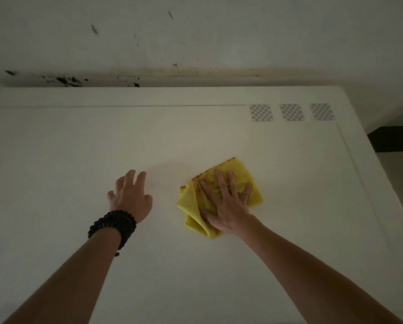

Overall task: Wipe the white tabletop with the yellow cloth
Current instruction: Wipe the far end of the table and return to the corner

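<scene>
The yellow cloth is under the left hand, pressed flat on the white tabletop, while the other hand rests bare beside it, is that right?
Not quite. The head view shows the yellow cloth under the right hand, pressed flat on the white tabletop; the left hand is the bare one.

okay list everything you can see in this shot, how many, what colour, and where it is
tabletop: one, white, fills most of the view
cloth: one, yellow, crumpled, flat on the tabletop right of centre
checkered squares: three, grey and white, in a row at the far right of the tabletop
wall: one, off-white with dark marks, behind the tabletop
bead bracelet: one, black, on the left wrist
left hand: open, empty, on or just above the tabletop
right hand: fingers spread, flat on the cloth
</scene>
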A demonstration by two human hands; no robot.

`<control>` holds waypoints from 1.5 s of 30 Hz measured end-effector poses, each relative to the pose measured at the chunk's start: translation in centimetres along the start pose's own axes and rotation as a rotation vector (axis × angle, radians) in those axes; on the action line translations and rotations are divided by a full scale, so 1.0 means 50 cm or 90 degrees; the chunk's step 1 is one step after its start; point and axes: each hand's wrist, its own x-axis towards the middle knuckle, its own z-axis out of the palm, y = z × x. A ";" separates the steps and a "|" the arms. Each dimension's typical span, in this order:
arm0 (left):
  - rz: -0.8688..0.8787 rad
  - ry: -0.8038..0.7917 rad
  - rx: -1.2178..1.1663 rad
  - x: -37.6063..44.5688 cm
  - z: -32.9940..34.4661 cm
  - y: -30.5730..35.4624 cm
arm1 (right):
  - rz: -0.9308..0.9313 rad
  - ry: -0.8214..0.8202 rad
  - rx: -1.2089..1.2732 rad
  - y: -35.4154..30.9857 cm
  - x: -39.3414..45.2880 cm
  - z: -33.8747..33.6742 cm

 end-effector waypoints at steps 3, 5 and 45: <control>-0.011 -0.014 0.025 -0.048 0.002 -0.118 | -0.026 -0.003 -0.005 -0.117 -0.015 0.027; -0.018 -0.020 0.045 -0.084 0.004 -0.214 | -0.040 -0.017 -0.019 -0.213 -0.021 0.045; -0.072 -0.018 0.073 -0.276 0.007 -0.871 | -0.068 -0.070 0.010 -0.984 0.155 0.099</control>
